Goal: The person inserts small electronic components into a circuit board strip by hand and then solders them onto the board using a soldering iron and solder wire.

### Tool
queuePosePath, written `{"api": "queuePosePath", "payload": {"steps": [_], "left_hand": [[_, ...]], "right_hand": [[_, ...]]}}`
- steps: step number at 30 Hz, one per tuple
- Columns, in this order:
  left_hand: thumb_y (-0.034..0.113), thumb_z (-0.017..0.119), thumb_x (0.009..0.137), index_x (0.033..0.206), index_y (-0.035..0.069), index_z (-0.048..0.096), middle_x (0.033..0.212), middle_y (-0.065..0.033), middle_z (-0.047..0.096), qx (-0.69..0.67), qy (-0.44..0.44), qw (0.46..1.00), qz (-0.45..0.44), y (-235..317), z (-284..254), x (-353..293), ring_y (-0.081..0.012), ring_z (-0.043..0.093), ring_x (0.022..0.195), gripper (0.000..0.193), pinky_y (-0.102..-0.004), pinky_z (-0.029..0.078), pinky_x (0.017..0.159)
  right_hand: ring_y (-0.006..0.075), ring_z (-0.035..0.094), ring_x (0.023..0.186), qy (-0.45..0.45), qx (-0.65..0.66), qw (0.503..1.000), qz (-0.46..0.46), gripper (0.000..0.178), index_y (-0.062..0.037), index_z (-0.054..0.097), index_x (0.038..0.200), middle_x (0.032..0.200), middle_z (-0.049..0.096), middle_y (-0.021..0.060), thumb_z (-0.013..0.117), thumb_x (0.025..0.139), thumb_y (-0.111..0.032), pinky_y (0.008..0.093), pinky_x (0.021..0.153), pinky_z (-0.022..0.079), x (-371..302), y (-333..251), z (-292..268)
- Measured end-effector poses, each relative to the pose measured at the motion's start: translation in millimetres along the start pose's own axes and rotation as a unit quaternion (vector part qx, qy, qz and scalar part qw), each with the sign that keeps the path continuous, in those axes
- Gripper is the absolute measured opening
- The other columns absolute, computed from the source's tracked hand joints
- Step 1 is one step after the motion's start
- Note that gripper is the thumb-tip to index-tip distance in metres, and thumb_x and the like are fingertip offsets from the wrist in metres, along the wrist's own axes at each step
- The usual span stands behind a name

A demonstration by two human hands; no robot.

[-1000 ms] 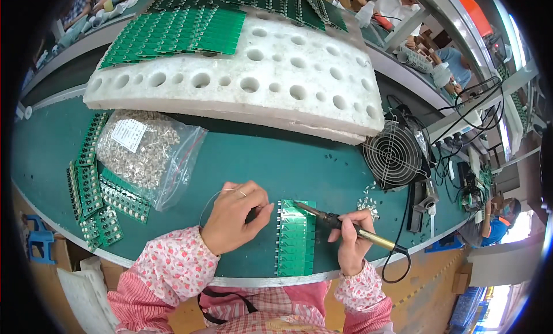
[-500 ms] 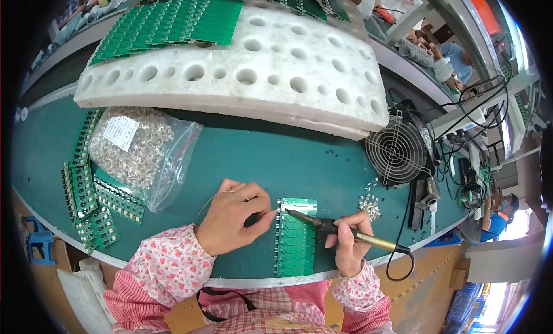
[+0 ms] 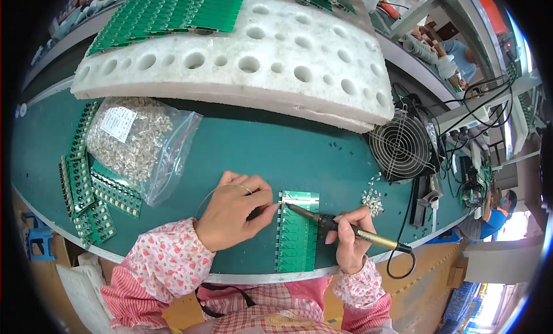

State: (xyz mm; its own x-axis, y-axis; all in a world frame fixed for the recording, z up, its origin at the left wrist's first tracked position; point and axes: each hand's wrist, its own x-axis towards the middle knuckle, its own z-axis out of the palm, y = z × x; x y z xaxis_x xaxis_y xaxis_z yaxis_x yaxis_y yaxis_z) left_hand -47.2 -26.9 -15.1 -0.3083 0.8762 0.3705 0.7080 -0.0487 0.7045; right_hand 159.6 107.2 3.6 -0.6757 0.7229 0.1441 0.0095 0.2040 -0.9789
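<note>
A green circuit board panel [image 3: 296, 242] lies near the front edge of the table, a row of small parts along its left side. My right hand [image 3: 352, 236] grips a soldering iron [image 3: 368, 236] like a pen, its tip at the panel's upper left corner. Beside that corner, my left hand [image 3: 237, 212] is closed, thumb and forefinger pinched together at the panel's left edge. Thin solder wire [image 3: 208, 200] loops over the back of this hand; its end at the fingertips is too small to make out.
Left of my hands lie a bag of small pale parts [image 3: 129, 144] and several populated boards [image 3: 95, 221]. A white foam block [image 3: 230, 83] with holes spans the back, carrying green panels [image 3: 173, 14]. At right are a fan [image 3: 400, 147], loose pale parts [image 3: 373, 202] and an iron stand [image 3: 425, 201].
The whole view has shifted slightly, so the table and my hands appear a little higher. The iron's tip stays near the same corner of the panel, and both grips look unchanged.
</note>
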Motion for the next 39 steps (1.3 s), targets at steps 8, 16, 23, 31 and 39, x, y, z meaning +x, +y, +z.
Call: {"api": "queuePosePath", "payload": {"steps": [8, 16, 23, 31, 39], "left_hand": [[0.014, 0.068, 0.081, 0.079, 0.008, 0.06, 0.084, -0.002, 0.057, 0.006, -0.008, 1.0, 0.004, 0.1, -0.1, -0.3, -0.0213, 0.056, 0.075, 0.01, -0.0356, 0.036, 0.078], [0.009, 0.071, 0.078, 0.078, 0.008, 0.061, 0.086, -0.0015, 0.059, -0.003, 0.013, 1.0, -0.002, 1.3, 1.3, 0.5, -0.0196, 0.057, 0.075, 0.01, -0.0335, 0.037, 0.076], [0.011, 0.069, 0.08, 0.081, 0.008, 0.06, 0.086, -0.0021, 0.058, 0.005, 0.008, 1.0, 0.007, 0.7, 1.5, 1.1, -0.0205, 0.057, 0.076, 0.009, -0.0348, 0.037, 0.076], [0.014, 0.067, 0.082, 0.081, 0.008, 0.059, 0.086, -0.0024, 0.056, -0.001, -0.002, 1.0, 0.011, 0.9, 0.2, 1.2, -0.0206, 0.056, 0.078, 0.01, -0.0354, 0.036, 0.076], [0.013, 0.067, 0.081, 0.081, 0.009, 0.059, 0.085, -0.0023, 0.055, 0.011, -0.003, 1.0, 0.017, -0.8, 2.8, 0.7, -0.0215, 0.055, 0.076, 0.01, -0.0359, 0.036, 0.075]], "right_hand": [[0.0101, 0.059, 0.053, -0.008, 0.0, 1.0, -0.006, 0.013, 0.0018, 0.049, 0.09, 0.072, 0.063, 0.01, 0.058, 0.092, -0.007, 0.0237, 0.05, 0.048, -0.3, -0.5, -0.8], [0.0105, 0.059, 0.053, -0.005, -0.009, 1.0, -0.025, 0.012, 0.002, 0.049, 0.09, 0.073, 0.064, 0.0112, 0.058, 0.091, -0.006, 0.024, 0.05, 0.048, -2.6, 3.4, -2.6], [0.011, 0.059, 0.053, 0.023, 0.004, 1.0, -0.009, 0.012, 0.0027, 0.05, 0.091, 0.071, 0.063, 0.0111, 0.057, 0.091, -0.006, 0.0242, 0.05, 0.048, -0.5, -1.6, 0.9], [0.0108, 0.06, 0.054, 0.008, -0.002, 1.0, 0.002, 0.014, 0.003, 0.049, 0.091, 0.073, 0.064, 0.0113, 0.058, 0.092, -0.008, 0.0242, 0.05, 0.049, -1.9, -2.9, -2.6], [0.0113, 0.061, 0.055, -0.015, 0.003, 1.0, 0.005, 0.014, 0.0024, 0.049, 0.091, 0.076, 0.065, 0.012, 0.058, 0.092, -0.008, 0.0244, 0.051, 0.049, -1.0, -1.8, -2.0]]}}
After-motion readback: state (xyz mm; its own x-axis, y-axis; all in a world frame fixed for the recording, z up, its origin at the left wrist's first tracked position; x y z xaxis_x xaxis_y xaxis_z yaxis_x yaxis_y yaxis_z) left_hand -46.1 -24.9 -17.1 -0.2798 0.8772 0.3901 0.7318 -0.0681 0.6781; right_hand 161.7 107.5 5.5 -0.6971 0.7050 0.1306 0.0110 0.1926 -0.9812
